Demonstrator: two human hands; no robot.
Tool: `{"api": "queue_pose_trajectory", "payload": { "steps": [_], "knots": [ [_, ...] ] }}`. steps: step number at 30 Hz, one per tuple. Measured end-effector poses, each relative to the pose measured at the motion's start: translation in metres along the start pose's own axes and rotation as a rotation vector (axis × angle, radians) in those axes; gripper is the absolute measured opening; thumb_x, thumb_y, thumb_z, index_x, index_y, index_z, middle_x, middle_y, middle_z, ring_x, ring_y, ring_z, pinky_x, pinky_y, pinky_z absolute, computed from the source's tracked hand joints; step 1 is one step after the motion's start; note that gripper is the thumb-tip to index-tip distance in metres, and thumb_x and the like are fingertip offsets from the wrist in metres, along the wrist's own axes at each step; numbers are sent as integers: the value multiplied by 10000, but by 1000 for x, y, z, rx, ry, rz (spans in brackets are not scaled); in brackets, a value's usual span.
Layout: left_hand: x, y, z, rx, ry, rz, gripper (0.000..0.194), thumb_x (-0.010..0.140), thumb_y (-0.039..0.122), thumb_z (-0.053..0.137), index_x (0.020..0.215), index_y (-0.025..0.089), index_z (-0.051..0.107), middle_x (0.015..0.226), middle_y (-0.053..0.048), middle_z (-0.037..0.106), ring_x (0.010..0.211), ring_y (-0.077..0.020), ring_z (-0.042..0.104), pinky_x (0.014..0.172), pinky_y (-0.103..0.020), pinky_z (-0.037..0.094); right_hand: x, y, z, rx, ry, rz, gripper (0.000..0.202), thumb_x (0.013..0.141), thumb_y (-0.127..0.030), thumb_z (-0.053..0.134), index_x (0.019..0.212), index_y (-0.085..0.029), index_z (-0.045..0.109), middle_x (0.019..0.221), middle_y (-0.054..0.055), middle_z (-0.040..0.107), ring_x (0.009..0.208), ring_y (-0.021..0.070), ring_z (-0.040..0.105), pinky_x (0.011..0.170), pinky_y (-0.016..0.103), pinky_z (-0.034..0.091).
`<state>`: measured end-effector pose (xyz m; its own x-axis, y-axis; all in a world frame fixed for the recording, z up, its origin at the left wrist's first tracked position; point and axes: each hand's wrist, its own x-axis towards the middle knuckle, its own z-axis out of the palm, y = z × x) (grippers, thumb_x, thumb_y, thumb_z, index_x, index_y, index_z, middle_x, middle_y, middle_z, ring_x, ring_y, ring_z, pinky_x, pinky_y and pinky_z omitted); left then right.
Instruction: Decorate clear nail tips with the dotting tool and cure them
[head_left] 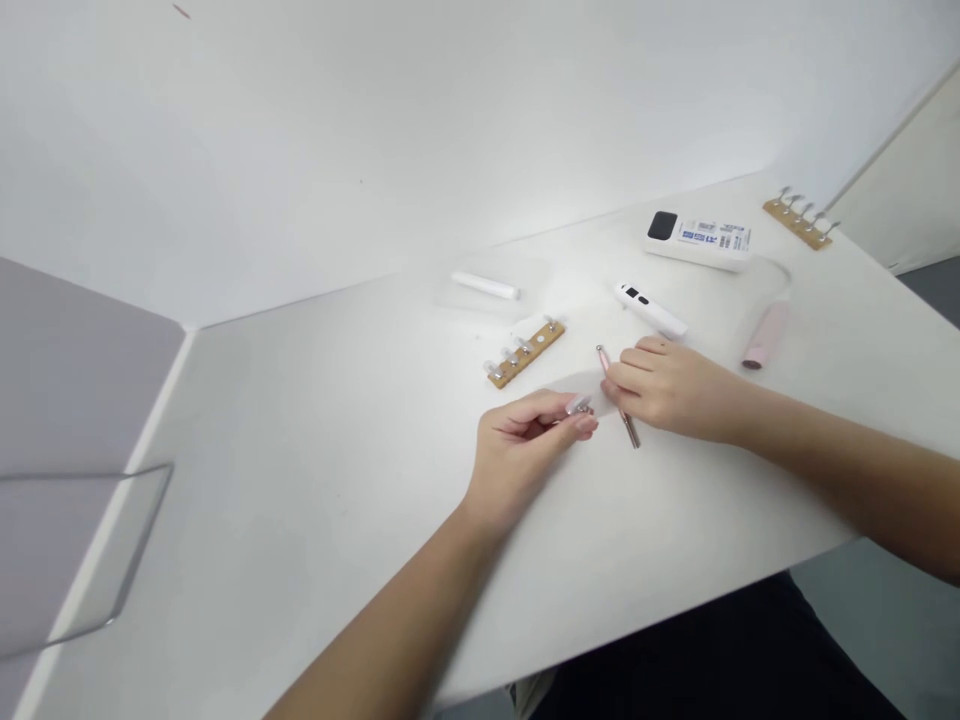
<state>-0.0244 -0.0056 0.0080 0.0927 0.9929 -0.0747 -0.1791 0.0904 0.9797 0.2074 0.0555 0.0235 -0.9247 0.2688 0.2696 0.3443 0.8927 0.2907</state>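
Note:
Between the thumb and fingers of my left hand [525, 440] is a small, shiny, clear-looking piece [579, 405], perhaps a nail tip on a little stand. My right hand [667, 390] is closed at a thin pink and metallic pen-like tool [630, 428], whose ball-shaped end points up and away and whose other end points toward the table's front. Just beyond my left hand lies a wooden strip [536, 352] with several clear tips standing on it and one bare round spot. A white handheld device [651, 312] with a dark display lies beyond my right hand.
A white box-like device [697, 242] with a black panel stands at the back right, near a pink cylinder [767, 335]. Another wooden strip [799, 224] with tips is at the far right corner. A white stick [486, 286] lies near the back wall. A clear panel [142, 540] is at the left.

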Motion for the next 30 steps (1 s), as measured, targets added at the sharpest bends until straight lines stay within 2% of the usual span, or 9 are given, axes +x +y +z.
{"api": "queue_pose_trajectory", "payload": {
  "steps": [4, 7, 12, 15, 18, 21, 24, 27, 30],
  "knots": [
    [1, -2, -2, -81, 44, -42, 178, 740, 321, 961, 878, 238, 884, 811, -48, 828, 749, -192, 786, 752, -337, 708, 4, 7, -4, 9, -57, -42, 361, 1072, -72, 458, 873, -173, 741, 863, 82, 727, 789, 202, 577, 733, 361, 405],
    [3, -1, -3, -135, 60, -65, 212, 733, 345, 973, 890, 232, 888, 841, -54, 845, 772, -176, 809, 777, -283, 708, 4, 11, -7, 27, -62, -56, 350, 1066, -47, 457, 873, -185, 715, 831, 62, 707, 781, 189, 566, 729, 348, 402],
    [5, 4, -2, -201, 103, -100, 245, 692, 347, 1002, 860, 222, 875, 822, -35, 842, 754, -144, 813, 748, -206, 689, 1, 17, -16, -113, 110, -83, 302, 1022, -22, 535, 807, -202, 645, 658, -20, 579, 661, 146, 493, 738, 319, 433],
    [5, 5, -1, -237, 107, -95, 253, 676, 332, 1011, 836, 207, 860, 805, -28, 831, 730, -144, 809, 721, -207, 689, -2, 17, -23, -123, 275, 1, 274, 981, -36, 599, 798, -239, 599, 622, -47, 555, 596, 131, 464, 725, 329, 454],
    [4, 5, -1, -245, 73, -87, 224, 715, 315, 993, 853, 207, 853, 806, -22, 828, 747, -139, 812, 729, -197, 685, -3, 8, -27, 233, 506, 254, 245, 908, -55, 652, 824, -268, 566, 600, -64, 558, 517, 122, 459, 697, 366, 491],
    [4, 5, -1, -252, 46, -76, 222, 729, 319, 987, 859, 208, 845, 806, -20, 831, 751, -142, 817, 726, -194, 685, -3, -8, -31, 728, 631, 500, 235, 882, -50, 658, 893, -285, 671, 670, -44, 661, 537, 142, 585, 709, 392, 573],
    [4, 6, 0, -258, 36, -60, 223, 732, 317, 987, 850, 206, 834, 809, -20, 833, 746, -145, 820, 717, -194, 687, -2, -19, -36, 1133, 586, 715, 270, 959, -103, 667, 1058, -309, 810, 879, -1, 818, 770, 179, 779, 773, 363, 643],
    [4, 7, 0, -260, 32, -50, 231, 733, 318, 988, 882, 218, 842, 784, -7, 828, 730, -134, 815, 712, -182, 685, 1, -21, -36, 1444, 561, 825, 243, 1006, -209, 681, 1153, -311, 845, 1051, 27, 857, 959, 212, 824, 904, 378, 672],
    [4, 8, 0, -257, 24, -63, 240, 735, 324, 988, 919, 233, 861, 778, -1, 832, 727, -122, 815, 718, -163, 679, 4, -22, -29, 1651, 580, 897, 144, 989, -327, 749, 1070, -305, 866, 994, 16, 859, 935, 193, 827, 918, 347, 676]
  ]
}}
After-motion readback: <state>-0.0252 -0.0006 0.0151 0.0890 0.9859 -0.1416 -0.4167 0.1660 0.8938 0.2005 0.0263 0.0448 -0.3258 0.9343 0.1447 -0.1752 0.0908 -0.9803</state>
